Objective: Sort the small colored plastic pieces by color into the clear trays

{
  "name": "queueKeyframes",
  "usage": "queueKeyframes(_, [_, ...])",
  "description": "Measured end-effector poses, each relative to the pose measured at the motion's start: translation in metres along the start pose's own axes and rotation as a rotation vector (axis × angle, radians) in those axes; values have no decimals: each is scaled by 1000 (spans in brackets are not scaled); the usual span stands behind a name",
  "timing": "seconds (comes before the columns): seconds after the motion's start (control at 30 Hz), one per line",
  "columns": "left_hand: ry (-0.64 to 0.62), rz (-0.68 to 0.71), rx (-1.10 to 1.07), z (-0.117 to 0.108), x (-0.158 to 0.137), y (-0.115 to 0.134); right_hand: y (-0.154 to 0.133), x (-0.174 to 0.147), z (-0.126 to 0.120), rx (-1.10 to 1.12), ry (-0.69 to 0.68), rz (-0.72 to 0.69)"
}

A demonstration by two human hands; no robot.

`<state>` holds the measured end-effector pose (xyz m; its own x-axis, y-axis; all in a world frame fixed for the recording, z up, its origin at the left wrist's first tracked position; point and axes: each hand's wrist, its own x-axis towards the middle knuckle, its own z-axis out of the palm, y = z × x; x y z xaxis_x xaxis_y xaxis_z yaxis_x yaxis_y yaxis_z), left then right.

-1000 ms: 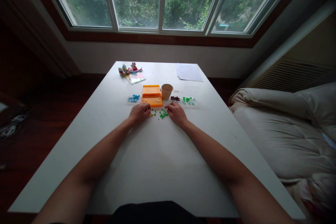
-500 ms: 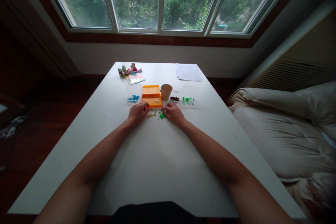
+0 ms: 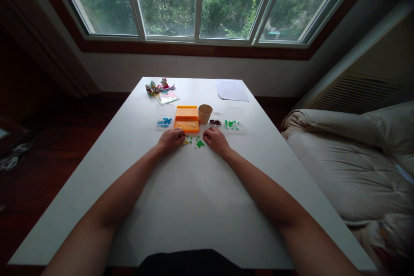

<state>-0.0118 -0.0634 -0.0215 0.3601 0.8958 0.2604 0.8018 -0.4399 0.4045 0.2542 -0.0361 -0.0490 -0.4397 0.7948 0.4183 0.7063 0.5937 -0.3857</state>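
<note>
My left hand [image 3: 172, 139] rests on the table in front of an open orange case [image 3: 186, 128], fingers curled together beside small yellow pieces [image 3: 185, 142]. Whatever its fingertips hold, if anything, is too small to make out. Across the loose green pieces [image 3: 200, 142], my right hand [image 3: 216, 139] lies on the table with thumb and fingers drawn together. Its fingertips also hide anything between them. A few tiny pale and yellow bits sit inside the orange case. Behind the right hand are dark brown pieces [image 3: 215, 122] in a clear box.
A paper cup [image 3: 205, 114] stands right of the orange case. Clear boxes hold blue pieces [image 3: 164, 122] at left and green pieces [image 3: 231, 124] at right. Small figurines [image 3: 152, 88] and paper sheets [image 3: 232, 89] lie at the far end of the white table [image 3: 190, 207].
My left hand has shifted slightly right and toward me, away from the orange case's edge. My right fingers have drawn back to the right from the green pieces.
</note>
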Motion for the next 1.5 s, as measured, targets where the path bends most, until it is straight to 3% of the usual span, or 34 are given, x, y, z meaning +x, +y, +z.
queueKeyframes(0.17, [-106, 102, -132, -11, 2, -9, 5, 2, -7, -14, 34, 1])
queueKeyframes(0.4, [-267, 150, -244, -23, 3, -10, 56, 6, -48, -86, 345, 191])
queueKeyframes(0.53, [-258, 153, -239, -22, 2, -11, 86, 2, -57, -161, 446, 307])
queueKeyframes(0.7, [-233, 164, -218, -17, 2, -11, 102, -2, -55, -126, 530, 383])
queueKeyframes(0.97, [-181, 197, -133, -12, 3, -9, 109, -4, -53, -62, 618, 455])
queueKeyframes(1.17, [-168, 229, -97, -8, 3, -5, 94, -2, -51, -28, 604, 408])
queueKeyframes(1.33, [-134, 228, -214, -7, 4, -5, 81, 0, -50, 5, 552, 360])
queueKeyframes(1.5, [7, 170, -334, -7, 8, -5, 72, 0, -49, 1, 520, 297])
